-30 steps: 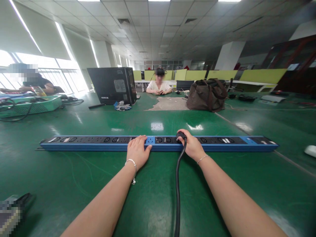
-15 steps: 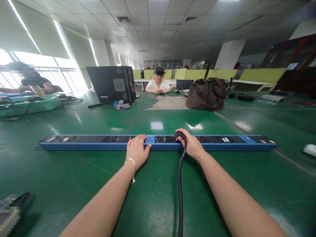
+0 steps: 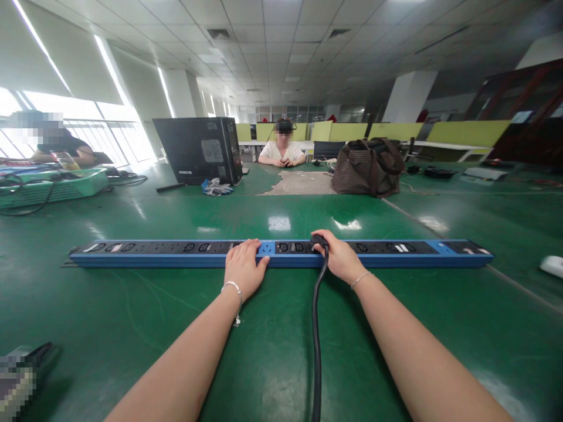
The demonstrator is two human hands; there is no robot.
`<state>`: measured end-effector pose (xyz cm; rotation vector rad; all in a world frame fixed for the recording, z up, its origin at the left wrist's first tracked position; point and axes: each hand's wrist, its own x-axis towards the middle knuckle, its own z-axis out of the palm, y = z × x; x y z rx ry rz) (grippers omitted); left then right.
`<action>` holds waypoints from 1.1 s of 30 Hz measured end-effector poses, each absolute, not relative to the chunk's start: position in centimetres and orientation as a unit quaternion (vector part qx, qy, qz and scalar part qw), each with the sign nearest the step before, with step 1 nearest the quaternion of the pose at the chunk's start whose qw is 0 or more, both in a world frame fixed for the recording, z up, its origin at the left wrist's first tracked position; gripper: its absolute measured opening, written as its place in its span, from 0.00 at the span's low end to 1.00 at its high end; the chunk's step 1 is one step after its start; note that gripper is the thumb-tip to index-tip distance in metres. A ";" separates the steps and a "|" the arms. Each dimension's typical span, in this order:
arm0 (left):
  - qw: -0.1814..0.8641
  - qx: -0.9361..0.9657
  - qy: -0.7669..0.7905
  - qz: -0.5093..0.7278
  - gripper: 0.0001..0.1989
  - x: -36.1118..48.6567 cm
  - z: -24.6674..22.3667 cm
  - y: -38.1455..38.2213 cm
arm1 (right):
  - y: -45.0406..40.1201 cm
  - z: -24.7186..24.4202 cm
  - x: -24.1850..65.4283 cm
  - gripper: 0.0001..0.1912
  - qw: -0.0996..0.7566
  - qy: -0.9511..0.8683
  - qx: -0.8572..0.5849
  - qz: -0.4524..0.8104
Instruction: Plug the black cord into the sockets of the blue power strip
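Note:
A long blue and black power strip (image 3: pixel 237 261) lies across the green surface in front of me. My left hand (image 3: pixel 246 264) grips it left of its middle, fingers over the top and thumb near the blue socket section. Between the fingers of my right hand (image 3: pixel 338 255) is a black power plug (image 3: pixel 318 240), held at the sockets right of the middle. Its prongs are hidden, so I cannot tell whether it is seated. From the plug a thick black cable (image 3: pixel 316 328) runs down toward me and out of view.
Farther back stand a black computer case (image 3: pixel 200 151), a pair of gloves (image 3: pixel 216 187) and a brown bag (image 3: pixel 368 168). A green basket (image 3: pixel 83 186) with cables sits at left. One person (image 3: pixel 282 146) sits opposite, another (image 3: pixel 65 143) at far left. A white object (image 3: pixel 552 265) lies at right.
My right hand and the plug have shifted slightly left, and the plug sits flatter against the strip. The cable has swung a little left. My left hand stays in place.

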<state>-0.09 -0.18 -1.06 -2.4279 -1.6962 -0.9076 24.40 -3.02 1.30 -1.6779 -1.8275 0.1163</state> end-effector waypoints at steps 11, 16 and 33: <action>0.027 -0.784 -0.546 -0.295 0.18 -0.1 -1.2 -0.1 | -3.0 1.6 23.8 0.13 0.285 -0.747 -0.600 -0.009; 0.023 -0.783 -0.546 -0.296 0.18 -0.2 -1.2 -0.1 | -3.2 1.1 23.8 0.14 0.273 -0.727 -0.629 -0.017; 0.020 -0.785 -0.545 -0.295 0.18 0.0 -1.0 -0.2 | -3.6 0.9 21.6 0.14 0.288 -0.673 -0.667 -0.140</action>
